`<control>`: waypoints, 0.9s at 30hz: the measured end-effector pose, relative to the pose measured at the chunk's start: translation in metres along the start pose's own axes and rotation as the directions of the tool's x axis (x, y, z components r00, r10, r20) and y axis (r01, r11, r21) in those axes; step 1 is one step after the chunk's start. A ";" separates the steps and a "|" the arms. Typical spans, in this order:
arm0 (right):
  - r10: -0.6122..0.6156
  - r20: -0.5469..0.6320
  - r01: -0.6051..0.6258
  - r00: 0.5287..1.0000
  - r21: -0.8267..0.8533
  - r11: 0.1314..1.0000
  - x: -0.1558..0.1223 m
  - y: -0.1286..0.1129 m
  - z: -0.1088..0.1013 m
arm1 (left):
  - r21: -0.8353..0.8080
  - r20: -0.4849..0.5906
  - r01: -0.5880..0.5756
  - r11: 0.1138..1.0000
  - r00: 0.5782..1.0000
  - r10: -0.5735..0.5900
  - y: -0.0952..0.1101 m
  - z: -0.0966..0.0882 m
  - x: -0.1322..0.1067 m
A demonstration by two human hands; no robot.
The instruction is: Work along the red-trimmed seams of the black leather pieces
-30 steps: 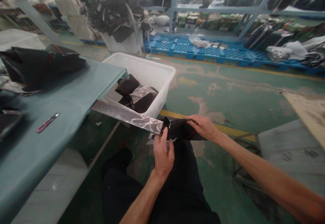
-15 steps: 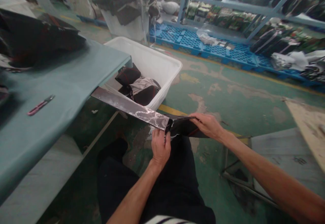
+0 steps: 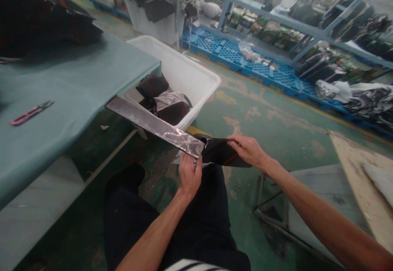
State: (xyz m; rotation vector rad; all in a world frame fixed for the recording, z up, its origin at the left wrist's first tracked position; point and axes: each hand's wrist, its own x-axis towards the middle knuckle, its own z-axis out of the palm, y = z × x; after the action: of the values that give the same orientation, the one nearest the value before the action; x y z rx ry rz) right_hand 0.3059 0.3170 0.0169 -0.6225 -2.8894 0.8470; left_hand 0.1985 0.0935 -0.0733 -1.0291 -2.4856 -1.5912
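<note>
Black fabric piece (image 3: 220, 153): held at the free end of a flat metal bar (image 3: 155, 127), above the lap, near centre.

Right hand (image 3: 249, 150): closed on the far-right edge of the piece, thumb on top, fingers beneath.

Left hand (image 3: 189, 175): curled shut at the near-left edge of the piece, just under the bar's tip; whether the piece or the bar is gripped cannot be told.

The bar is seen projecting from under the green table (image 3: 76, 82), at left.

White bin (image 3: 196, 78): placed on the floor beyond the bar; dark and grey folded pieces (image 3: 167, 105) lie inside.

Pink-handled tool (image 3: 30, 112): laid on the table, far left.

Blue pallets (image 3: 245, 60): ranged along the far side.
</note>
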 end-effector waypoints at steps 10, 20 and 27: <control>-0.035 0.010 0.034 0.999 0.023 0.999 0.001 -0.021 -0.002 | -0.042 -0.074 -0.052 0.998 0.996 0.049 0.002 -0.020 -0.019; -0.064 0.041 0.064 0.997 0.009 0.998 -0.021 -0.025 0.013 | -0.005 -0.083 0.012 1.000 0.996 -0.013 -0.007 -0.039 -0.022; -0.088 -0.027 0.087 0.996 -0.044 0.995 -0.035 -0.036 0.025 | -0.003 -0.092 0.012 1.000 0.996 -0.013 -0.014 -0.050 -0.021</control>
State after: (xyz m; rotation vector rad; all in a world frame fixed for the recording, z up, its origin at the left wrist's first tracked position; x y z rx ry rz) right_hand 0.3204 0.2628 0.0164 -0.5034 -2.8915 0.7609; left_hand 0.1914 0.0380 -0.0675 -0.9204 -2.4361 -1.6063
